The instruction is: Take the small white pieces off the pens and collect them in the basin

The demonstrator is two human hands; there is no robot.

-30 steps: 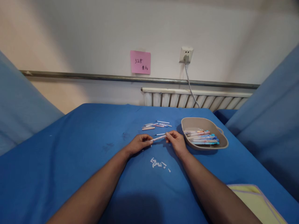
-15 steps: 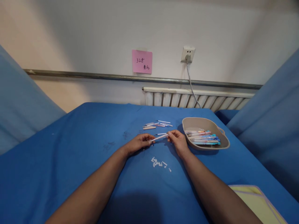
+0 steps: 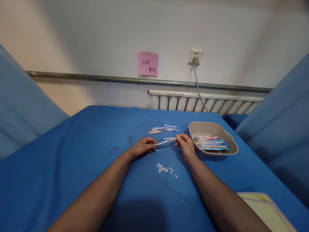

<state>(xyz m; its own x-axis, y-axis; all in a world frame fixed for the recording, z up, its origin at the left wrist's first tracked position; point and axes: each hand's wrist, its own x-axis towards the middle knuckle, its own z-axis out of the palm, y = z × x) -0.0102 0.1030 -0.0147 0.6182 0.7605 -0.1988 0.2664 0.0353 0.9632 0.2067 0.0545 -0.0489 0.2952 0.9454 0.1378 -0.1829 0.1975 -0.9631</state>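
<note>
A slim whitish pen (image 3: 167, 141) with a pinkish barrel is stretched between my two hands, tilted up a little toward the right. My left hand (image 3: 145, 146) pinches its thin white left end. The thumb and fingers of my right hand (image 3: 185, 145) close round the thicker right end. Just behind it on the blue cover lies a white refill (image 3: 166, 138) with a dark tip. Farther back is a loose group of pen parts and refills (image 3: 164, 129). Small white scraps (image 3: 163, 168) lie in a little heap in front of my hands.
A beige basket (image 3: 212, 125) with several pens (image 3: 210, 144) in it stands right of my right hand. A yellow cloth (image 3: 262, 206) lies by my right forearm. Behind the blue-covered bed (image 3: 108, 129) are a radiator (image 3: 183, 101), a metal rail (image 3: 108, 78) and a plugged-in cord (image 3: 196, 79).
My hands have drawn slightly apart, the right one moving a little rightward, and more of the pen's length shows between them. The things on the bed lie as before.
</note>
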